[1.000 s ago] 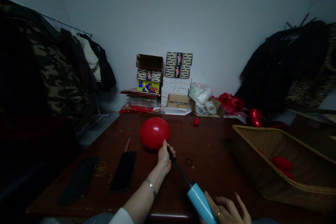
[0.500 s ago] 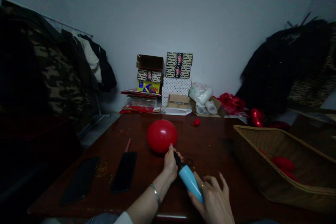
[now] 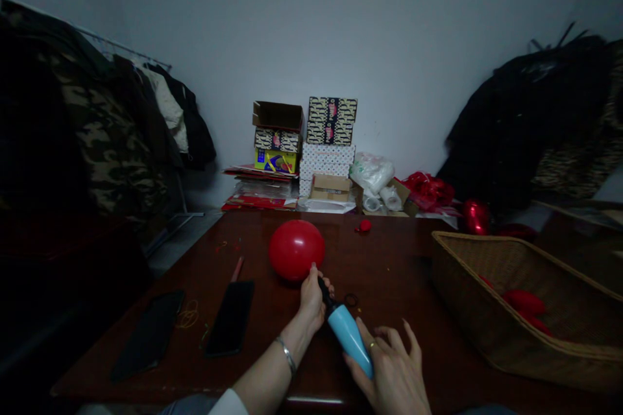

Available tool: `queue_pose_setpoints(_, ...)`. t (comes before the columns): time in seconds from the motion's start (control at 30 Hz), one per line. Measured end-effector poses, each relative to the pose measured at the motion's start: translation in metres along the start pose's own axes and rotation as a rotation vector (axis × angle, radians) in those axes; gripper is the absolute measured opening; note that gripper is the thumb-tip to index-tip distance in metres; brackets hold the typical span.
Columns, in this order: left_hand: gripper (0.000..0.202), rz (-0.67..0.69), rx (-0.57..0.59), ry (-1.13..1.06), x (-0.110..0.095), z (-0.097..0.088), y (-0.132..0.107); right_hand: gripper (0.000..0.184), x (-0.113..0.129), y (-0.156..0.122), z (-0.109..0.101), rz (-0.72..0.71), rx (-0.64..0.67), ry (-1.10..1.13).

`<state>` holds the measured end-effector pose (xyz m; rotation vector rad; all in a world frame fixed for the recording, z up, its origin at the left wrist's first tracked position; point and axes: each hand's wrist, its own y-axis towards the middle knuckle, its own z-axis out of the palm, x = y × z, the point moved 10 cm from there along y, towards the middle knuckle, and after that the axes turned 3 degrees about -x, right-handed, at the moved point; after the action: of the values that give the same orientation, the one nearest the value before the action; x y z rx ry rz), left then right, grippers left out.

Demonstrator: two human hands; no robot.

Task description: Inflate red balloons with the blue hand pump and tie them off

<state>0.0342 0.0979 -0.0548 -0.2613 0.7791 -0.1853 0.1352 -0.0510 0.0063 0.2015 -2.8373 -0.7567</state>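
A round, inflated red balloon (image 3: 296,249) sits over the dark wooden table, its neck end toward me. My left hand (image 3: 313,297) is closed where the balloon's neck meets the black nozzle of a hand pump; the fingers hide the joint. The pump (image 3: 349,340) has a light blue barrel, slanting down to the right. My right hand (image 3: 393,363) grips the pump's lower end between thumb and index finger, with the other fingers spread. Close by the nozzle lies a small dark ring (image 3: 351,299).
A wicker basket (image 3: 487,311) with red balloons stands on the right. Two dark phone-like slabs (image 3: 230,319) and a yellowish rubber band (image 3: 187,315) lie on the left. A small uninflated red balloon (image 3: 365,226) rests near the far edge. Boxes (image 3: 331,122) are stacked behind.
Both hands, the pump and the balloon have shifted slightly to the left. The grips look the same, and the balloon's size has barely changed.
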Motion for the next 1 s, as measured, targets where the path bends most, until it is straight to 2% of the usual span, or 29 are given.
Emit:
queue_pose_setpoints(0.3, 0.037, -0.035, 0.009, -0.074, -0.003, 0.001, -0.002, 0.047, 0.001, 0.004, -0.003, 0.04, 0.014, 0.008)
queue_pose_setpoints(0.57, 0.03, -0.083, 0.083, -0.189, -0.009, 0.006, 0.004, 0.042, 0.01, 0.022, -0.024, 0.101, 0.016, 0.012)
queue_pose_setpoints(0.77, 0.023, -0.128, 0.119, -0.248, -0.014, 0.008, 0.006, 0.044, 0.014, 0.03, -0.031, 0.085, 0.005, 0.039)
queue_pose_setpoints(1.0, 0.022, -0.076, 0.089, -0.288, -0.018, 0.003, 0.011, 0.045, 0.018, 0.036, -0.029, 0.09, 0.027, 0.016)
